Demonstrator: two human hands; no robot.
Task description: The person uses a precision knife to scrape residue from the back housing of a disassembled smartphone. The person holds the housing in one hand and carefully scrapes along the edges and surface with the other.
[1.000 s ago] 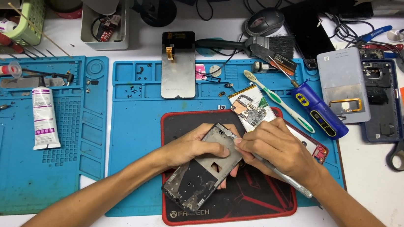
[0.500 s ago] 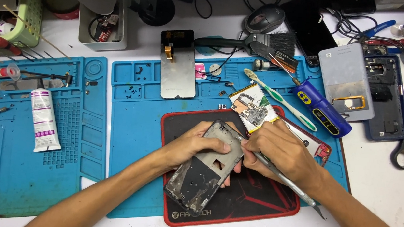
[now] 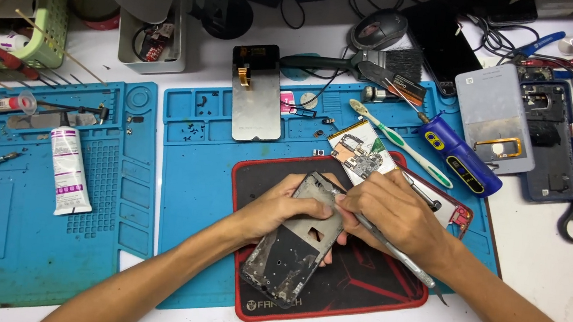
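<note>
Single head-worn view, steeply down, close over the workbench.

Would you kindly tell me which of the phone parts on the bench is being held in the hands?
The bare metal phone frame on the black mat: the left hand grips it, unlike the screen panel lying untouched behind.

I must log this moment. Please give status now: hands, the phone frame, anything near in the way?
Left hand grips phone frame over black mat. Right hand holds metal tool, tip at frame's top edge. Toothbrush and circuit board lie close behind.
</note>
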